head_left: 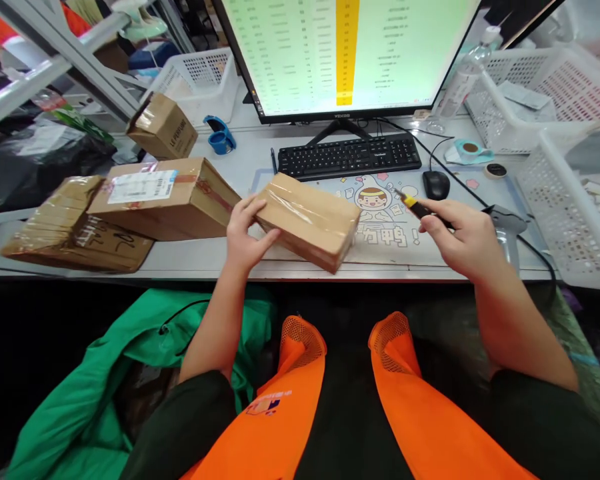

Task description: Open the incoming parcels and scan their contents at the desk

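One left hand [249,237], one right hand [467,237], four cardboard boxes [307,217], one cutter [416,207] and one handheld scanner [507,223] are showing at the desk [254,148]. One lit monitor [300,53], one keyboard [350,157], one mouse [436,185] and three white baskets [555,213] are appearing too.

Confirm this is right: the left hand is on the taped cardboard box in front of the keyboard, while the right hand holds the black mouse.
Wrong about the right hand: the head view shows it holding a yellow-and-black tool, with the black mouse lying beyond it. The left hand is on the taped cardboard box in front of the keyboard.
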Available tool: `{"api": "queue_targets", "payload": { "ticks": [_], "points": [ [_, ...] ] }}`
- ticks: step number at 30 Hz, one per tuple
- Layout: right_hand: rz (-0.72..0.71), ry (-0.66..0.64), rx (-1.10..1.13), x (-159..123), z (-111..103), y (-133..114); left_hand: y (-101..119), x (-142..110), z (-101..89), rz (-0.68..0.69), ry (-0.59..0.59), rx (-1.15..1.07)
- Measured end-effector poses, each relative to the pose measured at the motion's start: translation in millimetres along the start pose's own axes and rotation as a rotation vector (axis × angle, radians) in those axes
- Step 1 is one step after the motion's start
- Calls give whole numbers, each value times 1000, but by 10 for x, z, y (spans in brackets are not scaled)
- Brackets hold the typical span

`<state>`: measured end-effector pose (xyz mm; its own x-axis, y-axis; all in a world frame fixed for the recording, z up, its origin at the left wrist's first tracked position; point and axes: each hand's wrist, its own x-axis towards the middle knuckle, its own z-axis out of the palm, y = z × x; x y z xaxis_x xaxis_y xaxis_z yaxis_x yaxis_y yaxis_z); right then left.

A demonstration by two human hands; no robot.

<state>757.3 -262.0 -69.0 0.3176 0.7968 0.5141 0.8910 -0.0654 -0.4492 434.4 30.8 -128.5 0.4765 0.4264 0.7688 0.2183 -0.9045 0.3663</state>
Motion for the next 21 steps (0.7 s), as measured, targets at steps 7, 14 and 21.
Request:
{"api": "queue_targets", "payload": {
  "ticks": [7, 14, 21],
  "points": [
    [-234, -410, -234, 541, 81, -1019, 932, -421, 533, 119, 234, -19],
    [-238, -512, -449, 644, 285, -1255, 793, -325, 619, 206, 304, -90],
    [-289, -580, -475, 824, 95, -1170, 798, -353, 649, 203, 325, -60]
  ]
}}
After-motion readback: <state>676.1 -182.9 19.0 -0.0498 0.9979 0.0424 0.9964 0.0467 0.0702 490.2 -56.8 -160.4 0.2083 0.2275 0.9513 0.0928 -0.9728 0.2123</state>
